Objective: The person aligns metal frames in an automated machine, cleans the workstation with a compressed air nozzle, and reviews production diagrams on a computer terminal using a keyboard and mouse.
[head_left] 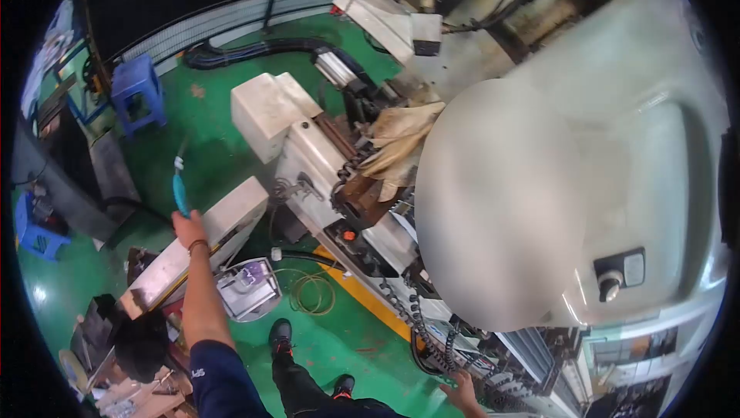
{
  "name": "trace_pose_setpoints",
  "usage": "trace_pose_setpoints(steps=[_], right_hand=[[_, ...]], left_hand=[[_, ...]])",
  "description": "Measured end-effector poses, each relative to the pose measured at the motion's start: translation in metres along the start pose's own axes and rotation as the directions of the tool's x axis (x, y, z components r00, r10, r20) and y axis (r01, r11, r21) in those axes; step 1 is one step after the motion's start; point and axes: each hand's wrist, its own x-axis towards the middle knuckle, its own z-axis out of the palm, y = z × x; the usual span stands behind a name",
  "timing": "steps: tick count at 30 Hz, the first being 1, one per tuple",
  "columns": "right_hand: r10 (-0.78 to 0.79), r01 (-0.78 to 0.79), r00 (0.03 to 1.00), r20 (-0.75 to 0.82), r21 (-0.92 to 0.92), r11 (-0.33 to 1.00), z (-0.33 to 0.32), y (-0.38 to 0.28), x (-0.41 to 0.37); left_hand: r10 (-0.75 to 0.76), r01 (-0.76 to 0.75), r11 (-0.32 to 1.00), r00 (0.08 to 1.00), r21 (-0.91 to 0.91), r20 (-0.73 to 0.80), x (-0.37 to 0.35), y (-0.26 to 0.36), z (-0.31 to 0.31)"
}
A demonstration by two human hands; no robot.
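Teal tool (180, 191) stands out of the closed left hand (187, 227), its long axis pointing away over the green floor (223, 148). The right hand (462, 392) lies loosely open against the machine (308, 156), well apart from the tool.

A glossy green floor (223, 156) is spreading through the workshop, catching light at the left. A blue stool (139, 90) is standing near a ribbed grey wall panel (231, 21). Black cables (247, 50) are running along its foot. A yellow stripe (370, 302) is crossing the floor beside a pale machine (617, 133).
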Motion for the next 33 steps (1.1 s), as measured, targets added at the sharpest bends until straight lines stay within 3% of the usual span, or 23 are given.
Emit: trace_pose_setpoints(steps=[1,4,6,8,9,10,12,14,15,17,18,19,21,22,25,28,29,31,32,33], right_hand=[[-0.008,0.007,0.999,-0.047,-0.016,1.0,-0.002,-0.002,0.003],[-0.066,0.076,0.995,-0.077,0.129,0.989,-0.01,-0.039,0.006],[-0.176,0.179,0.984,-0.036,0.209,0.961,-0.009,-0.068,0.017],[-0.289,0.293,0.956,-0.058,0.273,0.916,-0.015,-0.106,0.022],[-0.301,0.295,0.953,-0.037,0.354,0.887,-0.017,-0.124,0.021],[-0.323,0.302,0.946,-0.026,0.433,0.849,-0.022,-0.143,0.022],[-0.393,0.299,0.918,0.055,0.555,0.776,-0.037,-0.175,0.011],[-0.545,0.446,0.839,-0.003,0.579,0.683,-0.039,-0.191,-0.009],[-0.621,0.523,0.783,-0.039,0.583,0.622,-0.039,-0.19,-0.022],[-0.672,0.564,0.728,-0.132,0.673,0.479,-0.043,-0.179,-0.055],[-0.691,0.584,0.699,-0.184,0.705,0.402,-0.043,-0.172,-0.066],[-0.679,0.604,0.698,-0.227,0.696,0.388,-0.044,-0.156,-0.075],[-0.647,0.629,0.706,-0.288,0.674,0.387,-0.052,-0.103,-0.096],[-0.571,0.556,0.77,-0.283,0.737,0.384,-0.074,-0.089,-0.116],[-0.319,0.577,0.817,-0.481,0.667,0.471,-0.072,-0.032,-0.146],[-0.051,0.438,0.898,-0.437,0.88,0.184,-0.074,0.012,-0.172],[0.13,0.501,0.843,-0.522,0.85,0.161,-0.085,0.013,-0.177],[0.268,0.58,0.748,-0.607,0.795,0.18,-0.083,0.052,-0.17],[0.293,0.56,0.705,-0.646,0.76,0.329,-0.103,0.064,-0.179],[0.307,0.522,0.66,-0.686,0.713,0.469,-0.127,0.073,-0.193]], left_hand=[[0.006,-0.023,0.99,0.992,-0.137,-0.124,-0.004,-0.001,0.001],[0.228,-0.197,0.912,0.973,-0.359,0.044,-0.04,0.011,-0.042],[0.41,-0.293,0.814,0.901,-0.501,0.139,-0.099,0.011,-0.077],[0.348,-0.15,0.795,0.907,-0.588,0.239,-0.177,0.016,-0.116],[0.45,-0.288,0.802,0.868,-0.523,0.211,-0.216,0.013,-0.133],[0.47,-0.273,0.794,0.843,-0.543,0.262,-0.257,0.012,-0.15],[0.274,0.063,0.889,0.721,-0.453,0.637,-0.337,0.009,-0.188],[0.107,0.351,0.89,0.457,-0.29,0.883,-0.42,0.069,-0.263],[0.275,0.302,0.84,0.478,-0.45,0.834,-0.465,0.054,-0.261],[0.478,0.258,0.784,0.328,-0.564,0.815,-0.532,0.08,-0.297],[0.51,0.351,0.743,0.254,-0.57,0.822,-0.556,0.099,-0.315],[0.542,0.447,0.7,0.178,-0.558,0.822,-0.573,0.116,-0.328],[0.669,0.314,0.717,-0.06,-0.622,0.741,-0.601,0.124,-0.339],[0.698,0.257,0.713,-0.184,-0.652,0.692,-0.618,0.126,-0.346],[0.73,0.483,0.681,-0.4,-0.55,0.553,-0.683,0.145,-0.362],[0.673,0.592,0.732,-0.551,-0.337,0.494,-0.738,0.152,-0.377],[0.662,0.598,0.743,-0.595,-0.3,0.455,-0.753,0.155,-0.385],[0.679,0.58,0.734,-0.652,-0.354,0.339,-0.773,0.172,-0.418],[0.653,0.5,0.751,-0.659,-0.432,0.373,-0.773,0.172,-0.431],[0.598,0.466,0.794,-0.715,-0.391,0.361,-0.771,0.17,-0.431]])
